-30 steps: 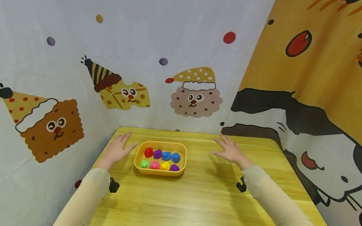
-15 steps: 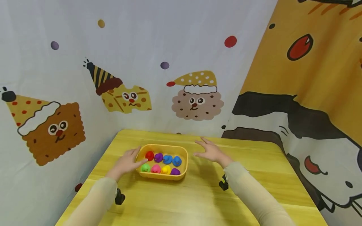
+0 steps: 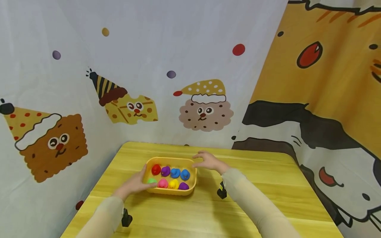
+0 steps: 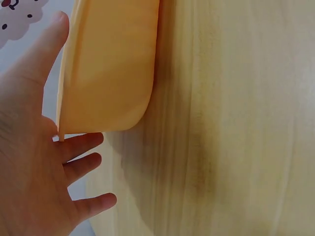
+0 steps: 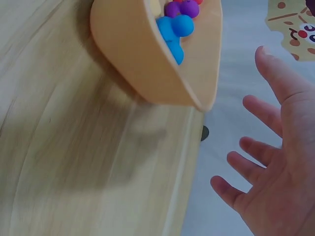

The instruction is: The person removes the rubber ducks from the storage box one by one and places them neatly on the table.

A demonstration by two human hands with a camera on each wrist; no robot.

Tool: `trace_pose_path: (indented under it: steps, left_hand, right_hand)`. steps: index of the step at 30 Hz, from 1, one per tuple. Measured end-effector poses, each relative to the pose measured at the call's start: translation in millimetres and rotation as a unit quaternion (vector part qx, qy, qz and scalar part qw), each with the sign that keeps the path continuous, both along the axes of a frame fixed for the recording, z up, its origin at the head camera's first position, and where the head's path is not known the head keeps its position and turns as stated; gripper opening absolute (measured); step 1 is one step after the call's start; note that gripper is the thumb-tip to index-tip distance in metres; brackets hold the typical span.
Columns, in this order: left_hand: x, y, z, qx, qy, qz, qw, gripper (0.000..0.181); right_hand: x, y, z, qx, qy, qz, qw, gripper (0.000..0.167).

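A yellow plastic basket (image 3: pixel 178 192) stands on the table, holding several small rubber ducks in two rows. The back row has a red duck (image 3: pixel 155 169), a purple one and two blue ones; in front are a green duck (image 3: pixel 151 180), a pink one, a yellow duck (image 3: pixel 173 184) and another purple one. My left hand (image 3: pixel 134 184) is at the basket's left end, thumb over the near rim and partly covering the green duck. In the left wrist view its spread fingers lie against the end wall. My right hand (image 3: pixel 209 162), fingers spread, is by the right end, apart from the basket (image 5: pixel 133 54) in the right wrist view.
The wooden table (image 3: pixel 256 198) extends in front and to the right of the basket. A cloth printed with cartoon figures (image 3: pixel 205 112) hangs behind it and along both sides. Each sleeve carries a small black device (image 3: pixel 126 218) at the wrist.
Both hands have moved inward, from wide apart to the basket's two ends. The left hand has reached the left end. The basket and ducks have not moved on the table.
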State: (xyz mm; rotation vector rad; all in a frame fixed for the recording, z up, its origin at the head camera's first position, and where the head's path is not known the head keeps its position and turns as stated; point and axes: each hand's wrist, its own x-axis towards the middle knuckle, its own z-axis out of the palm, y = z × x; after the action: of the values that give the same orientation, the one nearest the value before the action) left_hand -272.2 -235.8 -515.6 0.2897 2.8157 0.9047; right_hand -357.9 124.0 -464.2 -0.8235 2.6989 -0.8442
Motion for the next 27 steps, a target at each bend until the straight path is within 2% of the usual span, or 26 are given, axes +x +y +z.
trace_pose_path:
  steps: [3,9,17,24,27]
  left_hand:
    - [2.4,-0.5,-2.9,0.013,-0.009,0.006,0.9999,0.116]
    - [1.8,0.2,-0.3,0.010,-0.034,0.018,0.9992,0.123]
    - [-0.4,1.4,-4.3,0.020,-0.046,0.039,0.9980,0.123]
    - [0.9,3.5,-11.2,0.092,-0.072,0.037,0.9924,0.125]
    - [1.8,3.9,-12.1,0.111,-0.078,0.039,0.9900,0.125]
  right_hand:
    - [0.3,-7,-1.6,-0.009,-0.012,0.002,0.9999,0.052]
    - [-0.2,-17,-3.6,-0.024,-0.025,0.002,0.9994,0.049]
    - [-3.2,-24,-14.9,-0.061,-0.083,0.002,0.9947,0.045]
    - [-2.9,-32,-24.8,-0.067,-0.130,-0.007,0.9892,0.044]
    - [-4.3,-34,-28.8,-0.076,-0.149,-0.012,0.9858,0.042]
